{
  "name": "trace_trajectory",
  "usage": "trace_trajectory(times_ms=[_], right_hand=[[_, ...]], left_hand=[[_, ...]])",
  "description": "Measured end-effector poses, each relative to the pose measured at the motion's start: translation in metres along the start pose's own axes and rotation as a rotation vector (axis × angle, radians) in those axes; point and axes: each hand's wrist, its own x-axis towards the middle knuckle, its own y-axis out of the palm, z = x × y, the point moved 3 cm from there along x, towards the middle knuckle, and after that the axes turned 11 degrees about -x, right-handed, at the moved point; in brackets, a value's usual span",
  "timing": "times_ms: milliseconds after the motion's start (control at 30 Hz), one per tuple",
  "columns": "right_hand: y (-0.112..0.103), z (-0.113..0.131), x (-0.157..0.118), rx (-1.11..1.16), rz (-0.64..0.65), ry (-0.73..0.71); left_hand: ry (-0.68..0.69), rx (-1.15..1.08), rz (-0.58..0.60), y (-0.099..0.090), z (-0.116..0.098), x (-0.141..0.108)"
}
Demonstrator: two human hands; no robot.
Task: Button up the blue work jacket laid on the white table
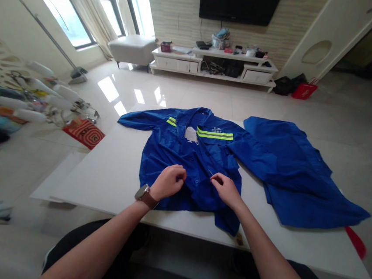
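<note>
A blue work jacket (172, 149) with yellow-green reflective strips lies spread out on the white board (104, 171). My left hand (170, 179), with a watch (142, 192) on its wrist, is closed over the jacket's lower front. Whatever its curled fingers hold, if anything, is hidden. Above the jacket's other side, my right hand (225, 189) pinches a thin, pale needle-like sliver (210, 173) between thumb and fingertips. A small ring-like mark (197, 182) shows on the cloth between my hands. Near the collar, a white patch (191, 134) is visible.
Another blue garment (296, 176) lies on the board's right, touching the jacket's sleeve. A red patterned bag (84, 133) sits off the left edge. Beyond the floor stand a white TV cabinet (176, 65), a grey-white bench (132, 49) and a red bag (304, 91).
</note>
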Motion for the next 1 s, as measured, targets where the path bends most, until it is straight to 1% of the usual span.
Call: trace_trajectory(times_ms=[33, 133, 167, 200, 233, 267, 300, 333, 367, 400, 467, 500, 533, 600, 667, 800, 900, 1000], right_hand=[[0.001, 0.0, -0.002, -0.103, 0.018, -0.048], [0.005, -0.002, -0.01, -0.342, 0.068, -0.165], [0.006, -0.002, -0.012, -0.408, 0.091, -0.187], [0.008, -0.003, -0.015, -0.464, 0.128, -0.197], [0.009, -0.004, -0.017, -0.507, 0.173, -0.198], [0.011, -0.004, -0.019, -0.534, 0.219, -0.196], [0.013, -0.004, -0.02, -0.549, 0.254, -0.193], [0.013, -0.003, -0.021, -0.557, 0.27, -0.188], [0.014, -0.002, -0.02, -0.565, 0.265, -0.181], [0.013, -0.001, -0.02, -0.578, 0.241, -0.172], [0.011, 0.0, -0.017, -0.61, 0.158, -0.134], [0.009, 0.0, -0.016, -0.619, 0.11, -0.109], [0.007, 0.0, -0.014, -0.618, 0.066, -0.09], [0.005, -0.001, -0.013, -0.587, 0.007, -0.088], [0.005, -0.001, -0.013, -0.543, 0.005, -0.142], [0.011, 0.0, -0.016, -0.543, 0.103, -0.271], [0.015, 0.0, -0.018, -0.617, 0.16, -0.283], [0.015, 0.004, -0.018, -0.655, 0.164, -0.302]], left_hand=[[-0.065, -0.022, 0.125, -0.003, 0.004, -0.006], [-0.342, -0.115, 0.645, -0.004, 0.024, -0.035], [-0.439, -0.14, 0.787, -0.003, 0.031, -0.046], [-0.523, -0.165, 0.886, -0.002, 0.038, -0.056], [-0.579, -0.194, 0.929, -0.001, 0.044, -0.062], [-0.603, -0.23, 0.921, 0.0, 0.049, -0.065], [-0.598, -0.271, 0.875, 0.0, 0.051, -0.064], [-0.568, -0.301, 0.801, 0.0, 0.053, -0.061], [-0.519, -0.304, 0.699, -0.001, 0.054, -0.055], [-0.46, -0.267, 0.57, -0.002, 0.054, -0.049], [-0.354, -0.098, 0.326, -0.005, 0.053, -0.039], [-0.307, 0.0, 0.255, -0.004, 0.052, -0.036], [-0.27, 0.084, 0.228, -0.001, 0.051, -0.035], [-0.229, 0.197, 0.254, 0.009, 0.048, -0.036], [-0.209, 0.267, 0.285, 0.02, 0.045, -0.038], [-0.167, 0.386, 0.278, 0.035, 0.037, -0.039], [-0.183, 0.387, 0.315, 0.039, 0.037, -0.035], [-0.206, 0.354, 0.342, 0.041, 0.04, -0.031]])
